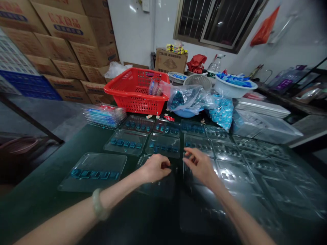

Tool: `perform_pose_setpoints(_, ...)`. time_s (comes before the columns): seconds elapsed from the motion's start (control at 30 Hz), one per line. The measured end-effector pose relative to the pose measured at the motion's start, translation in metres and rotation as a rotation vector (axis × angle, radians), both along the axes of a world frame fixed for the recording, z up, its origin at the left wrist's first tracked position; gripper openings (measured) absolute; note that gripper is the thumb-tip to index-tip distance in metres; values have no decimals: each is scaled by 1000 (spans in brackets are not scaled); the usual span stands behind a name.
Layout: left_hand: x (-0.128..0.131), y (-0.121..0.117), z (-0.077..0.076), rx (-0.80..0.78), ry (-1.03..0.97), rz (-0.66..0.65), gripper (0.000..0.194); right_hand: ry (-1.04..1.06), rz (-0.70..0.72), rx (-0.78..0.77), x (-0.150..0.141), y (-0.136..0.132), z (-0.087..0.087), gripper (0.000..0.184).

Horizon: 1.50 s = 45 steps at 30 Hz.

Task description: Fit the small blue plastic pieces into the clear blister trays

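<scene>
My left hand point(156, 167), with a pale bangle point(97, 204) on its wrist, hovers over a clear plastic tray point(150, 189) in the middle of the table. Its fingers are curled in, and anything inside them is hidden. My right hand point(198, 165) is over the left edge of another clear tray point(187, 175), thumb and forefinger apart, with nothing visible between them. Left of the hands, a clear tray point(89, 159) bears a row of translucent blue pieces point(95, 174). Behind them, more trays point(163, 139) hold similar blue pieces point(167, 148).
Clear trays point(232, 166) cover the right side of the dark green table point(46, 194). At the back stand a red basket point(139, 103), a bag of blue pieces point(221, 110), a white basin point(230, 90) and plastic containers point(265, 126). Stacked packs point(103, 117) lie at the left edge.
</scene>
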State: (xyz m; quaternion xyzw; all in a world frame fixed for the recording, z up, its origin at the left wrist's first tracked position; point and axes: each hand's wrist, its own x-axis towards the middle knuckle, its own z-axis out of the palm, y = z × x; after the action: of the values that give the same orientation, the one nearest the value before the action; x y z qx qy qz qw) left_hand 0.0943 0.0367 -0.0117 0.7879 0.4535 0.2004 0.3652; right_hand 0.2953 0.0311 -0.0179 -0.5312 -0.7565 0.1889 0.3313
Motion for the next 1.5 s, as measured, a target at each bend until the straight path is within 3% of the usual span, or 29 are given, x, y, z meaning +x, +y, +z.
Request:
perform_pose_setpoints(0.07,-3,0,7,-181,-152,4,21,179,86,-69,-11,-19,0,31)
perform_pose_setpoints(0.17,-1,-4,19,-468,-419,-11,26,278,123,-72,-26,-39,1,23)
perform_pose_setpoints(0.27,7,-7,26,-556,-477,-25,24,301,105,-54,-29,-46,4,15)
perform_pose_setpoints(0.4,11,-5,26,-399,-358,15,22,188,-30,31,-3,-23,0,16)
perform_pose_setpoints(0.53,-4,-4,20,-54,-141,102,20,-254,-310,174,34,28,-16,22)
perform_pose_setpoints(0.67,-29,-9,10,125,60,89,22,-402,-311,145,49,63,-31,23)
perform_pose_setpoints(0.93,-62,-17,9,125,232,-1,28,-509,-233,89,48,70,-31,23)
perform_pose_setpoints(1.3,-63,-15,7,129,199,-24,29,-533,-181,46,66,77,-31,24)
perform_pose_setpoints(1.5,-64,-14,4,131,196,-40,28,-663,-156,62,57,68,-28,25)
